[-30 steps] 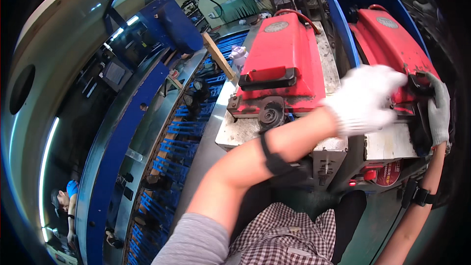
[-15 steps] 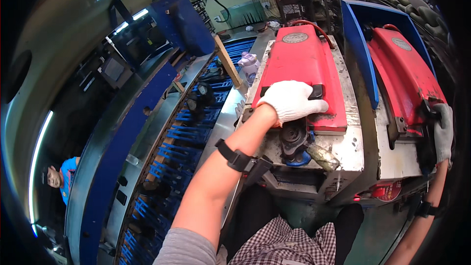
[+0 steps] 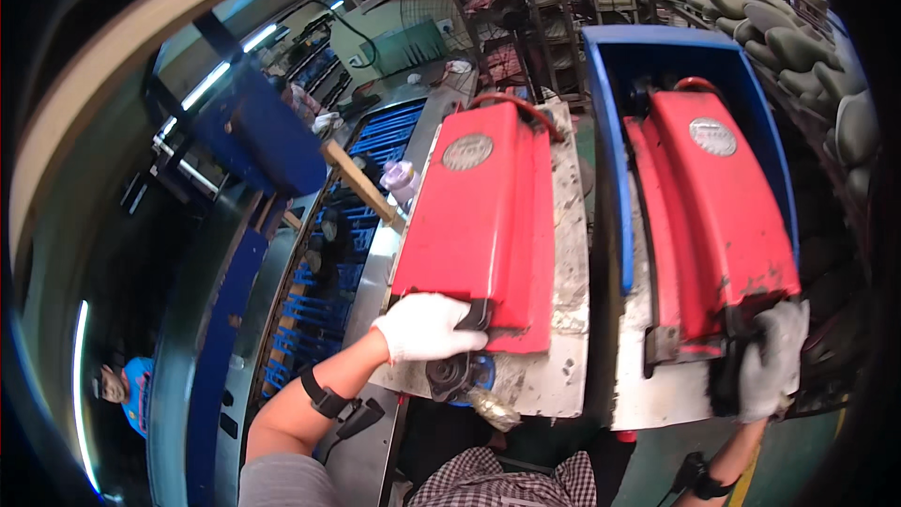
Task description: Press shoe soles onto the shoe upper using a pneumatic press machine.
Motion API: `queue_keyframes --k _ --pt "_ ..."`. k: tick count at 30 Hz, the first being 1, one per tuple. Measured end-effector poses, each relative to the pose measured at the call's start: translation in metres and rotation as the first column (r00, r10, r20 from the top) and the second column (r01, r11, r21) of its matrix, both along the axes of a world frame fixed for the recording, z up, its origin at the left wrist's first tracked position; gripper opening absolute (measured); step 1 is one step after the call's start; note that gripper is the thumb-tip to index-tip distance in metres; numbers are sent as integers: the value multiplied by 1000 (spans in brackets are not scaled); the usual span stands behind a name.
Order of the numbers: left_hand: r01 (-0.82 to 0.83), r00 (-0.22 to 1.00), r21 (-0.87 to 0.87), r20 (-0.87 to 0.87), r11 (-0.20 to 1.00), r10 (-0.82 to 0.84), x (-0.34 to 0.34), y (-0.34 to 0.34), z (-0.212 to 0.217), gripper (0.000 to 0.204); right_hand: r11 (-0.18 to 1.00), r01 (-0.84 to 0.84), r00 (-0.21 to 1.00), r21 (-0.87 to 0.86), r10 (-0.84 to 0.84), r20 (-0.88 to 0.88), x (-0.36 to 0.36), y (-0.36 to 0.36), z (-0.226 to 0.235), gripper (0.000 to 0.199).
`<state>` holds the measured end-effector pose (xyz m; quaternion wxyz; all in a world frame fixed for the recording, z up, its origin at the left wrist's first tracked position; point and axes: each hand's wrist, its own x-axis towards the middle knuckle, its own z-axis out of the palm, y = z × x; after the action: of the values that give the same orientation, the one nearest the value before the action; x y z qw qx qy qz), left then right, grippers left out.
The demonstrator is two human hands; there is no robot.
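Two red hinged machine covers lie side by side on grey metal plates. My left hand point(image 3: 424, 326), in a white glove, grips the black handle at the near edge of the left red cover point(image 3: 483, 216). My right hand point(image 3: 770, 357), in a grey glove, is closed on the black handle at the near edge of the right red cover point(image 3: 718, 216). A black knob and a blue part point(image 3: 457, 376) sit just below the left handle. Both forearms come up from the lower edge; each wrist wears a black strap.
A blue frame point(image 3: 610, 131) surrounds the right cover. Left of the covers run blue racks point(image 3: 328, 263), a wooden stick point(image 3: 361, 183) and a small plastic bottle point(image 3: 402, 178). Stacked sacks point(image 3: 788, 28) line the far right. Another person point(image 3: 122, 390) stands at the lower left.
My left hand moved from the right cover across to the left cover's handle and slid down to its near edge. The view tilted so both covers appear closer. My right hand stayed on its handle.
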<state>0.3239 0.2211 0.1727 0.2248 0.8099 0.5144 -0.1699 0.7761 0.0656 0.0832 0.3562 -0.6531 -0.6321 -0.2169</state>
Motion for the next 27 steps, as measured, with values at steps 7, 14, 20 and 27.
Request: queue_keyframes --k 7,14,20,27 --pt "-80 996 34 -33 996 82 4 -4 2 51 993 -82 967 -86 58 -247 3 4 -16 36" --pt "-48 998 131 -40 990 54 5 3 -5 48 973 -183 951 -143 138 -278 6 0 12 40" --pt "-33 998 165 -39 986 40 4 4 -8 42 959 -263 948 -105 236 -216 0 24 53 12" --pt "-44 996 128 -72 991 54 8 5 -2 37 919 -157 983 362 179 -28 -30 69 92 32"
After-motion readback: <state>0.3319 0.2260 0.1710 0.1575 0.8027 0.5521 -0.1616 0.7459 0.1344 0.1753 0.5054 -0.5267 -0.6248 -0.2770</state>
